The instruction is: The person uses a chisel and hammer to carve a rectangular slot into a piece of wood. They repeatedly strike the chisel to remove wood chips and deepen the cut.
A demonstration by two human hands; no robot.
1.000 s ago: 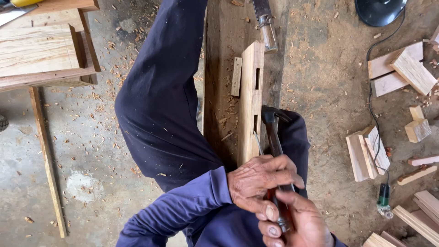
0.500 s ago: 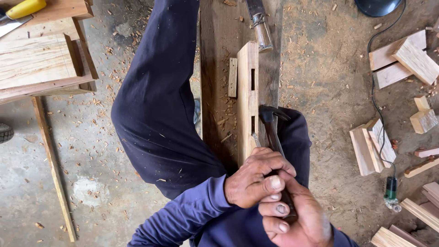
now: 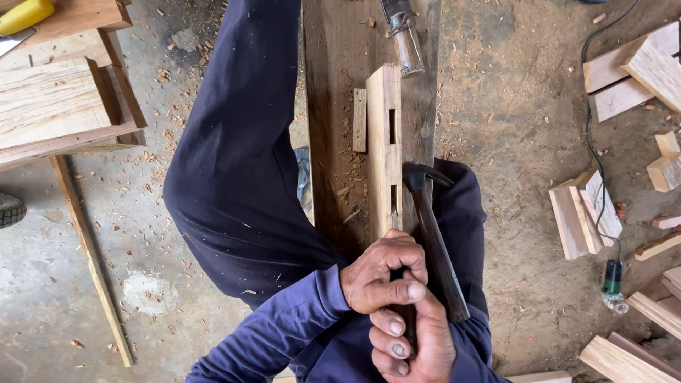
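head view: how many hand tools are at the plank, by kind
hammers: 1, hammer beside the slotted wood piece
chisels: 2, one lying at the plank's top, one in the left hand
total: 3

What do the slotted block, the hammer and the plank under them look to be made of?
The block looks like pale, unfinished wood, with visible grain and cut slots. The hammer seems to have a dark metal head, dull rather than shiny; its handle is dark, wood or coated, hard to tell. The plank looks like darker, rough, weathered wood strewn with chips.
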